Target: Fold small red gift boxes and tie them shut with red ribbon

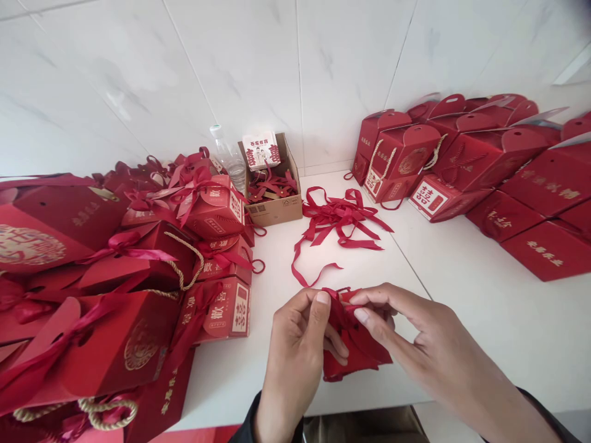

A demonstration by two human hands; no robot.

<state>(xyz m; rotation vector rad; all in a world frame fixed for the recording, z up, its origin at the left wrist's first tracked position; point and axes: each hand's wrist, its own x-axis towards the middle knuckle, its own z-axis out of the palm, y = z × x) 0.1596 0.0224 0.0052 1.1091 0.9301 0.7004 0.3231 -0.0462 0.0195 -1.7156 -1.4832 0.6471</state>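
Near the table's front edge sits a small red gift box (355,351), partly covered by my hands. My left hand (300,344) pinches red ribbon (336,307) between thumb and index finger at the top of this box. From the other side my right hand (406,332) also has thumb and fingertips closed on the ribbon. Whether the ribbon is knotted there cannot be made out, as my fingers hide it. Beyond my hands lies a loose pile of cut red ribbons (346,215), one strand trailing toward my left hand.
Red boxes with tied bows (129,332) are stacked along the left. Untied red boxes (489,154) stand at the right. A cardboard box (277,209) holding ribbon pieces and a printed card (261,151) is at the back, beside a clear glass bottle (231,160). A tiled wall (346,74) rises behind.
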